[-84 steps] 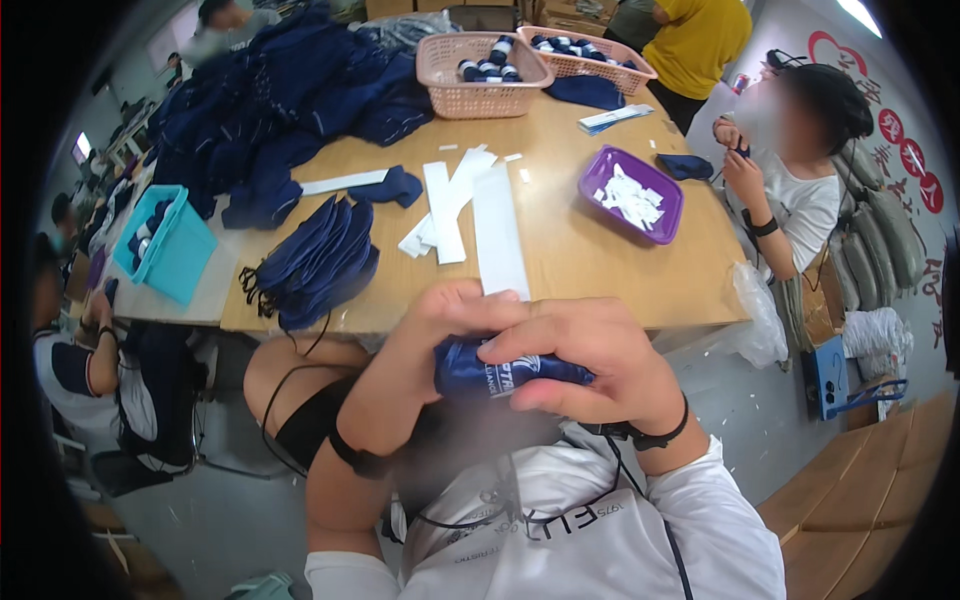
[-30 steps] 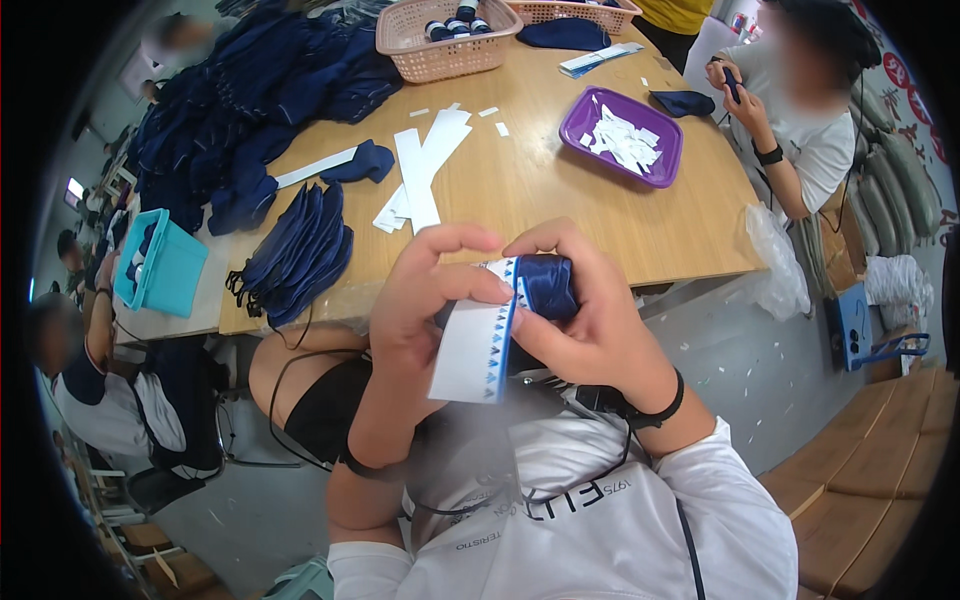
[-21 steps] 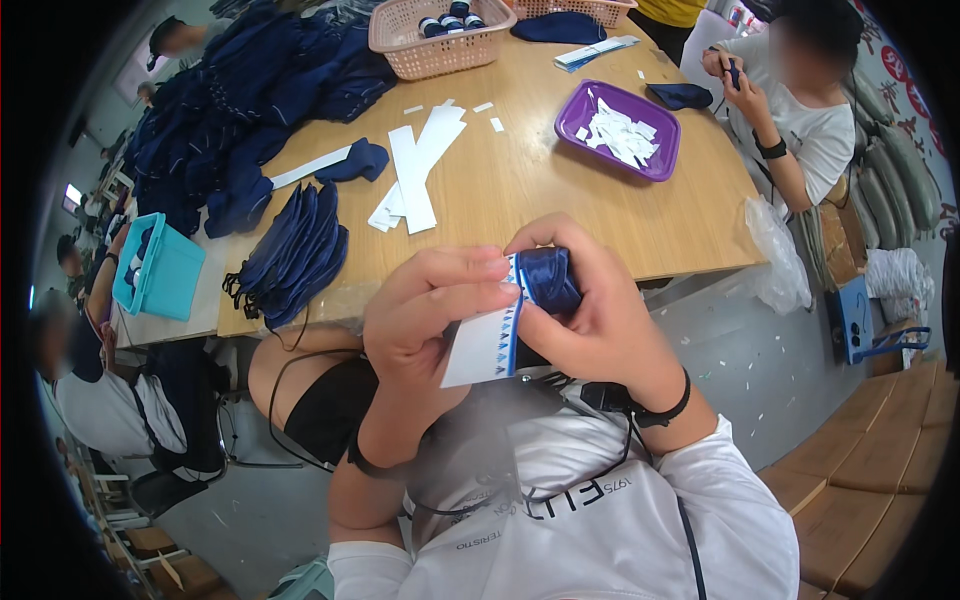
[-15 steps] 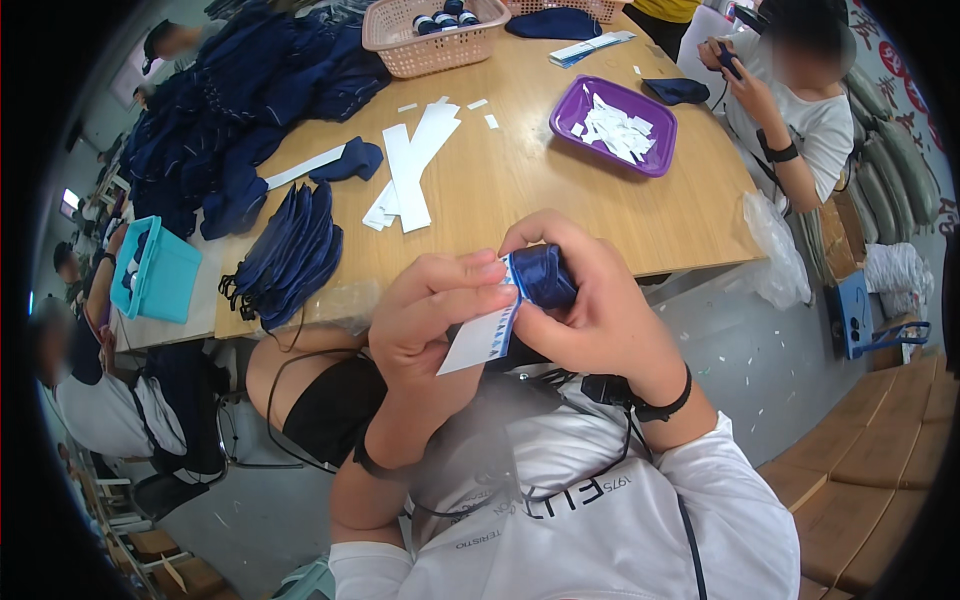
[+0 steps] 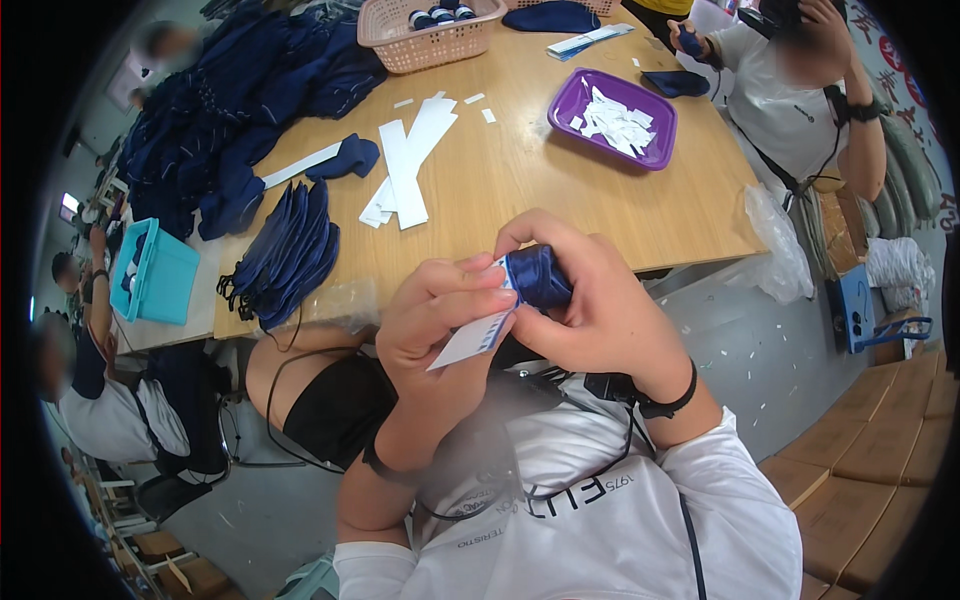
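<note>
Close to my chest I hold a rolled navy cloth bundle. My right hand is shut around the roll. My left hand pinches a white paper band with a blue edge, one end of which lies against the roll. More white paper strips lie on the wooden table ahead of me. A stack of folded navy bags sits at the table's near left edge.
A purple tray holds white paper scraps. A pink basket with rolled bundles stands at the far side beside a navy cloth heap. A teal bin sits left. A person sits right; others are at left.
The band has been drawn tighter against the roll, its loose tail shorter than a second ago. Before that both hands gripped the roll with no band showing.
</note>
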The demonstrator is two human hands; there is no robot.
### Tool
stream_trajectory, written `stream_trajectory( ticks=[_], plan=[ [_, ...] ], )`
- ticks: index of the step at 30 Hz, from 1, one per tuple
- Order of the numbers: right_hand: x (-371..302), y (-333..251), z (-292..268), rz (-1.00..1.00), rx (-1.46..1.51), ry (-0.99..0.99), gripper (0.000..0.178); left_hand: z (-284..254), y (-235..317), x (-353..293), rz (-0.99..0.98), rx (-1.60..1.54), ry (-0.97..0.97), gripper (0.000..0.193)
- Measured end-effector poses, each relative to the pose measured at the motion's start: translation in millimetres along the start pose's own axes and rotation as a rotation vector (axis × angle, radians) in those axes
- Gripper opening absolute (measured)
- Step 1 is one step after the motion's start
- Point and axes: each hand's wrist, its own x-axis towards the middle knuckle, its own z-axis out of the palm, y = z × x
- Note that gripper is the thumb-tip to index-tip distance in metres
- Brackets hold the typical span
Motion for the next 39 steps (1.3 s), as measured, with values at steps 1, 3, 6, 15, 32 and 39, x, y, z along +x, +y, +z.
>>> stream_trajectory(
  ticks=[1, 3, 6, 15, 32, 39],
  plan=[
    [-1.0, 0.2, 0.2, 0.000, 0.001, -0.001, 0.035, -0.9, -1.1, 0.3, -0.001, 0.001, 0.001, 0.030],
    [-4.3, 0.8, 1.2, -0.044, 0.015, 0.038, 0.036, -3.3, -3.2, 1.4, 0.083, 0.097, -0.037, 0.034],
    [-7.3, 2.8, -0.8, -0.014, 0.153, 0.028, 0.040, -0.5, 1.9, 7.3, 0.193, 0.168, -0.068, 0.040],
    [-10.8, -8.1, -8.3, -0.094, 0.064, 0.018, 0.059, -18.3, 9.7, 21.0, 0.275, 0.313, -0.175, 0.047],
    [-7.0, 22.8, 5.9, -0.363, -0.166, 0.162, 0.064, -22.9, 13.4, 27.1, 0.047, 0.081, -0.374, 0.031],
    [-9.5, 6.2, -3.5, -0.210, 0.074, -0.142, 0.073, -34.5, 32.3, 27.6, 0.000, 0.055, -0.440, 0.029]
  ],
)
